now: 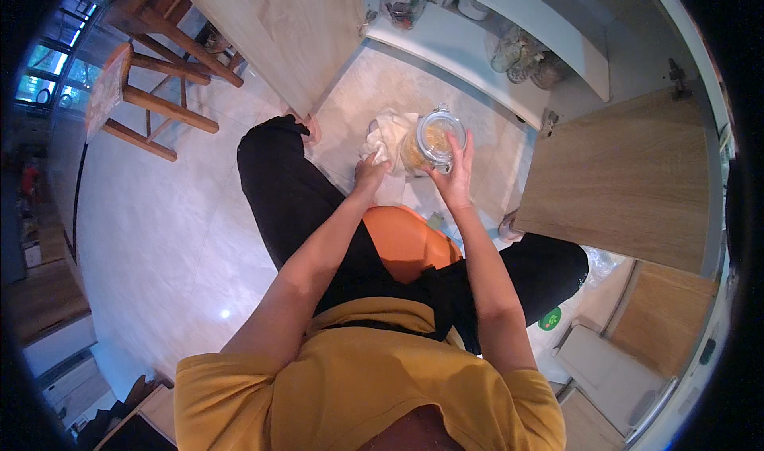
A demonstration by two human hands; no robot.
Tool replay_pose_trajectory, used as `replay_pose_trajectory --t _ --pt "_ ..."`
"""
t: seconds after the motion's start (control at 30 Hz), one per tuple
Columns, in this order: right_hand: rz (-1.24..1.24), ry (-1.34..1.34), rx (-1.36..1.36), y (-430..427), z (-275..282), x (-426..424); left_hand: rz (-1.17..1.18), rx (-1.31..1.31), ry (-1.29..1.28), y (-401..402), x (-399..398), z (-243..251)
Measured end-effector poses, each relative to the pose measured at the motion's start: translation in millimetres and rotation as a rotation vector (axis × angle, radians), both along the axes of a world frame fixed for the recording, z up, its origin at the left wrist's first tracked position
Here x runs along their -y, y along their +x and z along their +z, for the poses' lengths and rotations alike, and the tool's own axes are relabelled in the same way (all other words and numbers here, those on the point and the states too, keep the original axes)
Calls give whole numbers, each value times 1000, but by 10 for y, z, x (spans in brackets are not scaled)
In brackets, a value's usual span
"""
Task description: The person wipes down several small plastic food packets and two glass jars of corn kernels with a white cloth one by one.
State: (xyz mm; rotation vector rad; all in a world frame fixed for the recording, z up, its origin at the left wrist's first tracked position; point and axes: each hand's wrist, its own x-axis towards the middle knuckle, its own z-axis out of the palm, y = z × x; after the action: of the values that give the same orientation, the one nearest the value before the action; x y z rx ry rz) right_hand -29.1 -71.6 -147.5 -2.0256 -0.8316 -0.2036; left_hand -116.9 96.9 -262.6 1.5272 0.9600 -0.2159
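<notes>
A clip-top glass jar (418, 149) with yellowish grains or pieces inside is tilted, its clear lid toward me. My right hand (453, 173) grips it at the lid's right side, thumb below and fingers along the edge. A crumpled cream cloth (388, 131) lies against the jar's left side, and my left hand (371, 173) has its fingers closed on the cloth's near end. Between my legs is an orange plastic seat (406, 236). Whether the jar's base rests on the floor cannot be seen clearly.
Ahead stands a low white cabinet (453, 45), its wooden left door (292, 27) and right door (621, 176) swung open. Glass jars (519, 63) and a bagged item (404, 0) sit on its shelf. A wooden stool (170, 102) stands at left. Beside my right leg lies a green round object (550, 318).
</notes>
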Motion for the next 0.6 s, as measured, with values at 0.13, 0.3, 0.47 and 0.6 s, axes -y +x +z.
replay_pose_trajectory --t 0.13,0.3,0.47,0.6 --pt "-130 47 87 -258 189 139 435 381 -560 -155 172 1059" --pt "8 400 -480 -562 395 121 435 819 -1098 -191 386 1824" --pt "-11 452 -796 -538 651 94 275 886 -701 -134 408 2059" --pt "95 962 -1105 -238 613 312 363 892 -724 -115 311 2090"
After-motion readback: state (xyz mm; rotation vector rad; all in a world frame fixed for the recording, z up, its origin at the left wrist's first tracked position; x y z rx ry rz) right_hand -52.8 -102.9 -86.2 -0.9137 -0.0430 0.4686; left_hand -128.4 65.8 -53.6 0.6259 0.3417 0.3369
